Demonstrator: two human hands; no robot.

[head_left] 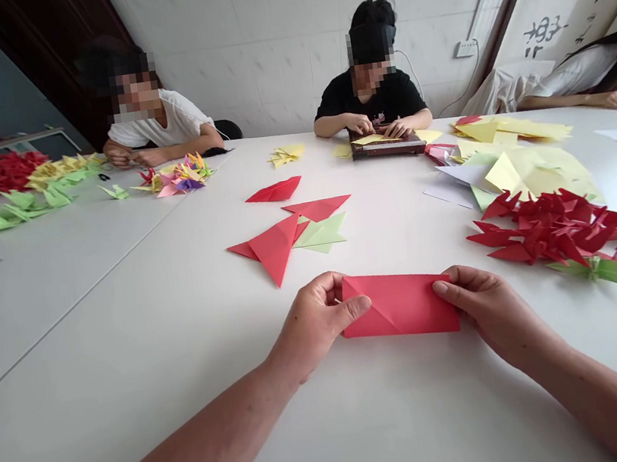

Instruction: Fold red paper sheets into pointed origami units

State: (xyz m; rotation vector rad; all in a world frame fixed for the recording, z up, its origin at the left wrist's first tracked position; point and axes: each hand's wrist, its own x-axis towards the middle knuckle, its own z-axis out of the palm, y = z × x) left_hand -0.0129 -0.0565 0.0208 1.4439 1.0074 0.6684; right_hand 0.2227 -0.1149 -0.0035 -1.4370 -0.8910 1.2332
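Note:
A folded sheet of red paper [405, 305], a wide rectangle with slanting crease lines, is held up just above the white table [198, 422]. My left hand [326, 316] pinches its left end, thumb in front and fingers behind. At the opposite end my right hand [482, 298] grips the upper right corner in the same way. Beyond the paper lie folded red paper pieces [273, 247] and a light green folded piece [323, 234]. A further red folded piece [275, 190] rests behind them.
Red paper cranes [560, 226] are heaped at right, with yellow sheets [546, 167] behind. More folded paper [19, 210] covers the far left, and a colourful pile [180, 176] sits nearer the middle. Several people sit around the table, one in a black shirt [373, 99] opposite me.

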